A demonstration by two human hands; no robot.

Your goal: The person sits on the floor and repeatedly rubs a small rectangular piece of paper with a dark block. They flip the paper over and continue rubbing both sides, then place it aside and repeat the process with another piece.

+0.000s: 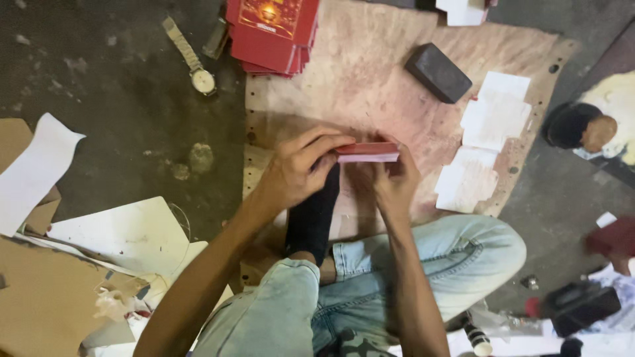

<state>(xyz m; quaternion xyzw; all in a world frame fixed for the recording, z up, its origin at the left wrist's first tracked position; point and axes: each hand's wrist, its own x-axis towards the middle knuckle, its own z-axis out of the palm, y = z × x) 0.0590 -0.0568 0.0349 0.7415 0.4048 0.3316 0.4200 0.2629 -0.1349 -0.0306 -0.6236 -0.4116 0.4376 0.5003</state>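
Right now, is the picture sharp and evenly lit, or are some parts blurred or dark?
Head view: the left hand and right hand holding the red card look soft; the wristwatch on the dark floor is sharper; the white paper sheets glare; the right edge blurs.

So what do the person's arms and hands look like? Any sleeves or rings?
Both arms are bare up to the picture's edge, with no sleeves in view. The left hand and right hand wear no gloves, and I can see no rings or bracelets. Neither wrist carries a watch. Below the arms are pale blue jeans.
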